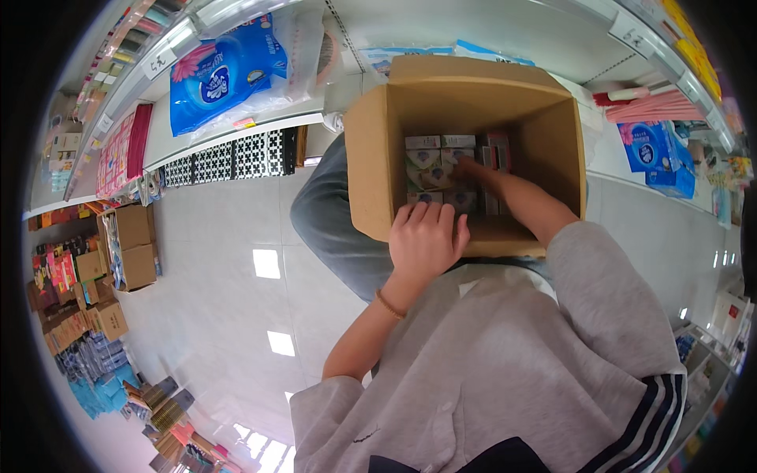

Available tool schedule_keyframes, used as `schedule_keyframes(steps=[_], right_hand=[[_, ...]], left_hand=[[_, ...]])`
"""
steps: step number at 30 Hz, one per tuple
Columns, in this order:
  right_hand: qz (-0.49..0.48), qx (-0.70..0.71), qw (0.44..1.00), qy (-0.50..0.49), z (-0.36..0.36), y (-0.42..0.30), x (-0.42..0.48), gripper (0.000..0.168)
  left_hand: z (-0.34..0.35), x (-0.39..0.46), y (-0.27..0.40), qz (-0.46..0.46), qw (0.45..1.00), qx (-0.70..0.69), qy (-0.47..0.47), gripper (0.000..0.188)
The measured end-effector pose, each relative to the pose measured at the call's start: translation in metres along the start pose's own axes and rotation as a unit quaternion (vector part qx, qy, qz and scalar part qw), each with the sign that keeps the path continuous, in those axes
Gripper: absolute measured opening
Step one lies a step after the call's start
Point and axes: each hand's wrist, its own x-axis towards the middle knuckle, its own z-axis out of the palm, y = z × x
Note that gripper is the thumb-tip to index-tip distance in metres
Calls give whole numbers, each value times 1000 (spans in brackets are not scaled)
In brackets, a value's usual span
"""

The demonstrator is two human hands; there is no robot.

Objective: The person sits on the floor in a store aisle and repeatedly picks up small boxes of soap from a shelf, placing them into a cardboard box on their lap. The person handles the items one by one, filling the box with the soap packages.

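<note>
An open cardboard box (pixel 368 165) stands before me at the shelf edge, with my legs beneath and beside it. Small white and green cartons (pixel 423 158) lie stacked inside at the left, and red and dark packs (pixel 497 152) stand to their right. My left hand (pixel 427 237) rests over the box's near edge, fingers bent over it. Reaching down inside, my right hand (pixel 467 170) is at the small cartons; its fingertips are partly hidden and blurred, so whether it grips a carton does not show.
Blue tissue packs (pixel 227 74) lie on the shelf at the upper left, more blue packs (pixel 647 148) at the right. Black-and-white patterned goods (pixel 233 159) are under the left shelf. Cardboard cartons (pixel 135 248) and mixed goods line the far left. Metal price rails run above.
</note>
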Motion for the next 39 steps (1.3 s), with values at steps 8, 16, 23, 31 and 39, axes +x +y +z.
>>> schedule_keyframes(steps=[8,16,23,31,39], right_hand=[[-37,-23,999,18,21,6,2,31],[-184,-230,954,-53,29,-25,-4,33],[-235,-363,899,-63,-50,-138,-161,28],[-317,-51,942,100,-90,-111,-388,55],[-288,-49,914,281,-51,-98,-385,53]], left_hand=[[-3,-1,0,-8,1000,-10,-7,21],[-2,3,5,-1,1000,-8,-18,20],[-8,10,7,1,999,-47,-17,15],[-38,33,-7,-123,926,-355,21,22],[-116,235,24,178,957,-123,192,24]])
